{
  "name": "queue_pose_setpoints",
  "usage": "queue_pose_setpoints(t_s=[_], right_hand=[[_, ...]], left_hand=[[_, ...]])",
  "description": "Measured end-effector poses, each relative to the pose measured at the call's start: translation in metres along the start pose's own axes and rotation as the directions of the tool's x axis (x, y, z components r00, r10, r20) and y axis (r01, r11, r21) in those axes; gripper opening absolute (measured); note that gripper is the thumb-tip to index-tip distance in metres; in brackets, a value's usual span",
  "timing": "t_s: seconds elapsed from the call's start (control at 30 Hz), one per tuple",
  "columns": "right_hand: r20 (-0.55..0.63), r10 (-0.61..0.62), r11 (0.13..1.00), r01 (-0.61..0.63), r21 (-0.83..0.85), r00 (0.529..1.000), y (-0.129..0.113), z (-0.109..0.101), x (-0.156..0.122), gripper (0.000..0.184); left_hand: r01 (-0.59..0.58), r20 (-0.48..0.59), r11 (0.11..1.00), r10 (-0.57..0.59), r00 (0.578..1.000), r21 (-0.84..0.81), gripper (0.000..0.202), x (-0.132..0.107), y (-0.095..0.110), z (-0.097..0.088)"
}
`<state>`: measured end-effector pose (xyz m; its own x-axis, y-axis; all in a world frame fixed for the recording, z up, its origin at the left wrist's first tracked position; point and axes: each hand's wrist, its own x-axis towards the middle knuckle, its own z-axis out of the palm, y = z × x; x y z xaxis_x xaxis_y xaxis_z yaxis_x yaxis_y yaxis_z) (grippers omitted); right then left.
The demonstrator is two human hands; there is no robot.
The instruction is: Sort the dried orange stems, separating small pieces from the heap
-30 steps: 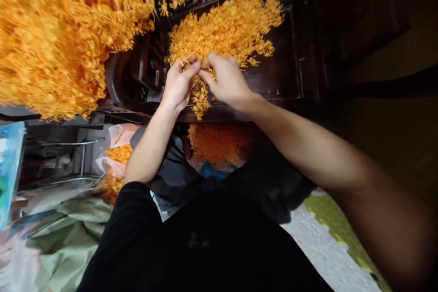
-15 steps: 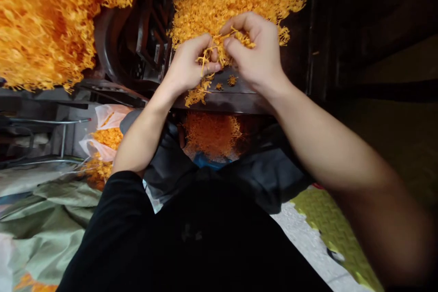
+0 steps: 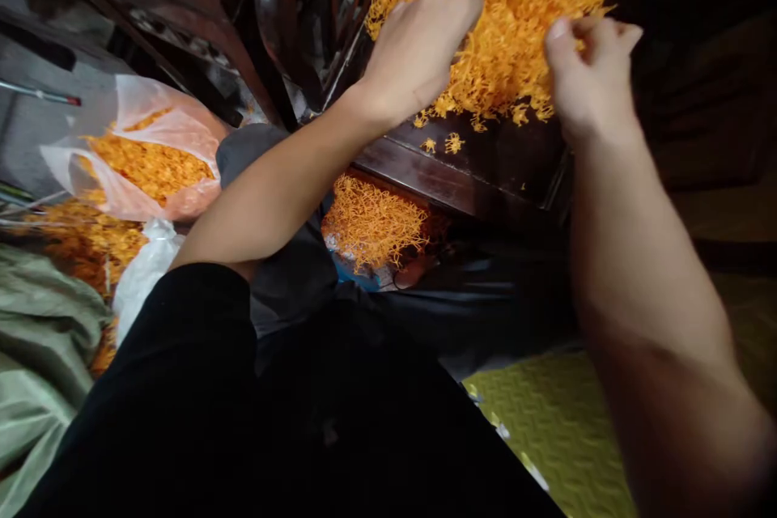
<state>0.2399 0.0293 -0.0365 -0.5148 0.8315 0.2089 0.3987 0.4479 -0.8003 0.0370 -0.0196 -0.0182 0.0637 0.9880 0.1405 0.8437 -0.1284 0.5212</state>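
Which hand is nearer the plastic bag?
Left. The left hand rests on the orange pile's near-left side, closer to the plastic bag; the right hand is at the pile's far edge.

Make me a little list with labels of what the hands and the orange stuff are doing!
left hand: left hand lies knuckles up on the near edge of the orange strand pile, fingers in it
right hand: right hand at the pile's right edge, fingers curled; whether its grip holds strands cannot be told
surface: dark wooden table, a few loose bits near its edge
below the table: a smaller orange heap
far left: clear plastic bag holding orange strands
floor: yellow-green mat
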Motion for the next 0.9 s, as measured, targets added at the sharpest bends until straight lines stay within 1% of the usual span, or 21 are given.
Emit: queue_pose_setpoints(t_s=[0.07, 0.13, 0.23, 0.27, 0.3, 0.33, 0.37, 0.4, 0.47, 0.53, 0.6, 0.7, 0.77, 0.83, 0.9], right_hand=[[0.048, 0.007, 0.995, -0.002, -0.099, 0.999, -0.002, 0.019, -0.008, 0.025], [0.095, 0.038, 0.980, -0.019, -0.200, 0.995, -0.002, 0.035, -0.023, 0.023], [0.196, 0.128, 0.943, -0.059, -0.326, 0.972, 0.004, 0.062, -0.055, 0.025], [0.249, 0.188, 0.928, -0.089, -0.363, 0.950, 0.009, 0.074, -0.068, 0.027], [0.305, 0.221, 0.922, -0.096, -0.375, 0.926, 0.015, 0.089, -0.082, 0.026], [0.375, 0.299, 0.904, -0.136, -0.404, 0.877, 0.023, 0.104, -0.096, 0.026], [0.425, 0.496, 0.823, -0.255, -0.507, 0.757, 0.032, 0.120, -0.108, 0.030], [0.404, 0.577, 0.769, -0.306, -0.561, 0.710, 0.042, 0.136, -0.119, 0.033], [0.358, 0.649, 0.706, -0.355, -0.613, 0.671, 0.064, 0.161, -0.135, 0.039], [0.331, 0.658, 0.691, -0.369, -0.621, 0.676, 0.083, 0.177, -0.143, 0.042], [0.324, 0.661, 0.690, -0.378, -0.617, 0.677, 0.098, 0.185, -0.147, 0.042], [0.317, 0.668, 0.688, -0.397, -0.607, 0.673, 0.111, 0.189, -0.151, 0.044], [0.322, 0.669, 0.693, -0.408, -0.594, 0.670, 0.117, 0.190, -0.153, 0.045], [0.332, 0.664, 0.705, -0.414, -0.575, 0.670, 0.122, 0.190, -0.155, 0.040], [0.341, 0.656, 0.718, -0.419, -0.556, 0.673, 0.125, 0.191, -0.155, 0.036]], left_hand=[[-0.024, -0.018, 1.000, 0.024, 1.000, -0.007, 0.028, -0.001, -0.005, 0.000], [-0.037, -0.011, 0.999, 0.036, 0.999, -0.023, 0.028, 0.000, -0.009, -0.001], [-0.036, 0.037, 0.998, 0.038, 0.999, -0.049, 0.037, 0.002, -0.011, -0.004], [-0.039, 0.046, 0.997, 0.042, 0.998, -0.061, 0.039, 0.003, -0.010, -0.006], [-0.043, 0.048, 0.997, 0.047, 0.998, -0.071, 0.039, 0.003, -0.010, -0.007], [-0.047, 0.045, 0.996, 0.051, 0.998, -0.077, 0.040, 0.003, -0.009, -0.008], [-0.051, 0.043, 0.996, 0.055, 0.998, -0.079, 0.040, 0.003, -0.008, -0.008], [-0.054, 0.040, 0.995, 0.057, 0.998, -0.078, 0.040, 0.003, -0.008, -0.008], [-0.061, 0.037, 0.996, 0.063, 0.997, -0.068, 0.041, 0.004, -0.008, -0.006], [-0.064, 0.039, 0.996, 0.066, 0.997, -0.064, 0.042, 0.006, -0.009, -0.003], [-0.055, 0.048, 0.995, 0.060, 0.997, -0.088, 0.042, 0.006, -0.009, -0.001], [-0.030, 0.058, 0.985, 0.040, 0.998, -0.170, 0.042, 0.006, -0.008, -0.002], [-0.012, 0.073, 0.981, 0.026, 0.997, -0.192, 0.043, 0.005, -0.007, -0.003], [-0.013, 0.077, 0.986, 0.025, 0.997, -0.164, 0.043, 0.005, -0.007, -0.004], [-0.038, 0.074, 0.993, 0.047, 0.996, -0.111, 0.042, 0.006, -0.008, -0.003]])
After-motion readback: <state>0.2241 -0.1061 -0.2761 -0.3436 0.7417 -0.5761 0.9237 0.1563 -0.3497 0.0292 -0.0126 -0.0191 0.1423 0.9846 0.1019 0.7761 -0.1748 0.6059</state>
